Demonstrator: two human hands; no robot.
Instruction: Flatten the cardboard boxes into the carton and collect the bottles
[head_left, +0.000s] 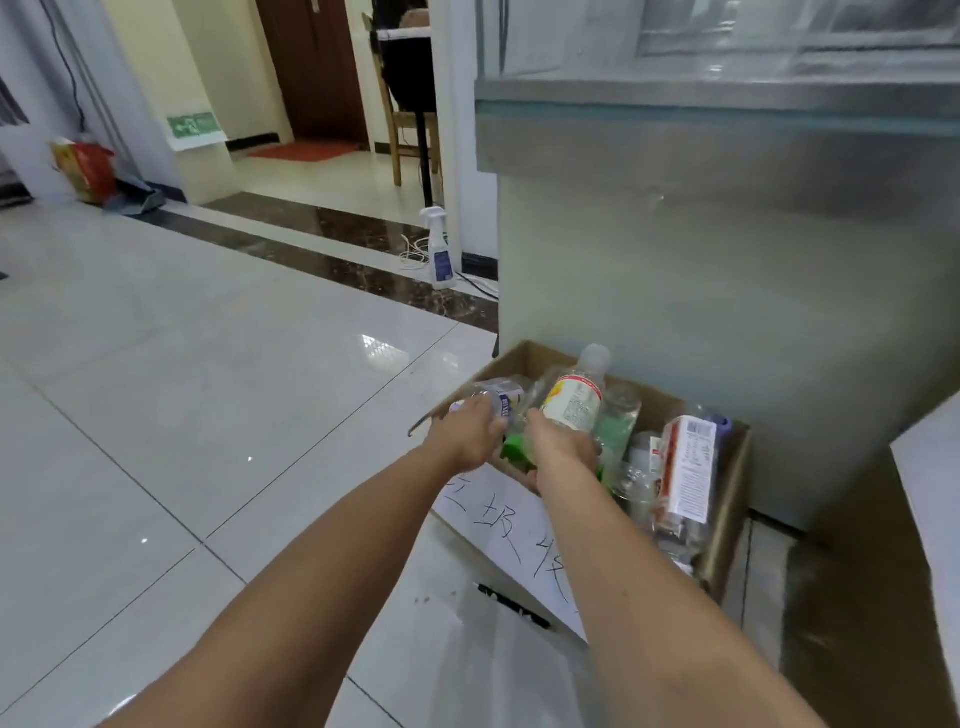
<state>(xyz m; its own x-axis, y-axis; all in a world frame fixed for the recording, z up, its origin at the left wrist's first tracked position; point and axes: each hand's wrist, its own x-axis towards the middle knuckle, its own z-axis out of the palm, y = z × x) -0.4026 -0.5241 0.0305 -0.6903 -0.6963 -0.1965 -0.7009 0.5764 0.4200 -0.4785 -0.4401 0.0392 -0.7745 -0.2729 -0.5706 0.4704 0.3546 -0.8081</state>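
Observation:
A brown cardboard carton (727, 525) stands on the floor against a grey cabinet, with a white handwritten paper on its front. Several plastic bottles lie inside it, among them a green-tinted one (615, 423) and one with a white and red label (685, 467). My left hand (470, 434) grips a clear bottle with a blue label (498, 397) over the carton's left corner. My right hand (558, 441) holds a clear bottle with a yellow and white label (574, 397), its cap pointing away from me, above the carton.
A tall grey cabinet (727, 260) rises right behind the carton. A white spray bottle (440, 249) stands on the floor by the cabinet's left corner, with cables beside it. A wooden chair (410, 135) and a doorway lie farther back. A red and yellow bag (85, 169) sits at far left.

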